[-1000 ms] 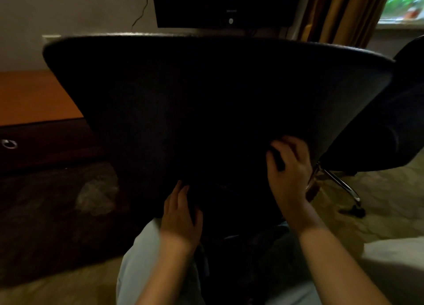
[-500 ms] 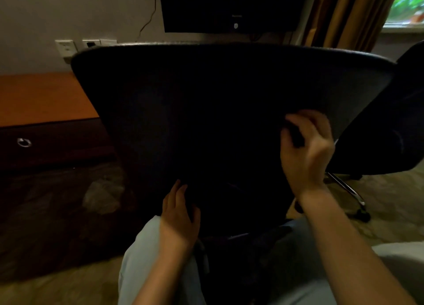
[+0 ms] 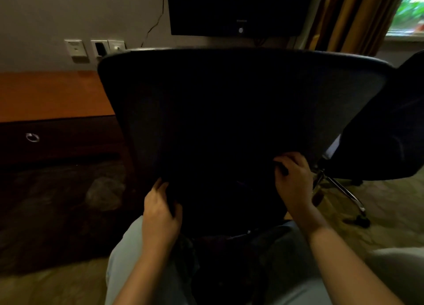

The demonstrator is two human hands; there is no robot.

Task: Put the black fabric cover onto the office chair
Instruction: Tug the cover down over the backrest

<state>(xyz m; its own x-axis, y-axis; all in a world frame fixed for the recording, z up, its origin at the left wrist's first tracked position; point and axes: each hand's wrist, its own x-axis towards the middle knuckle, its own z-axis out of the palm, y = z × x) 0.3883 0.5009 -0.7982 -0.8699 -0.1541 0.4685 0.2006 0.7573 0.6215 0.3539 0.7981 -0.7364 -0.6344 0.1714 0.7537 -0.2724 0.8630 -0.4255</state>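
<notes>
Desk, television behind office chair under black fabric cover.

Brings the right hand down from higher on the black fabric cover to its lower right edge, fingers curled into the fabric there. Shifts the left hand outward to the lower left edge, now gripping the fabric between thumb and fingers rather than lying flat against it. Sets the covered back further right in view, baring three wall plates at its upper left.
</notes>
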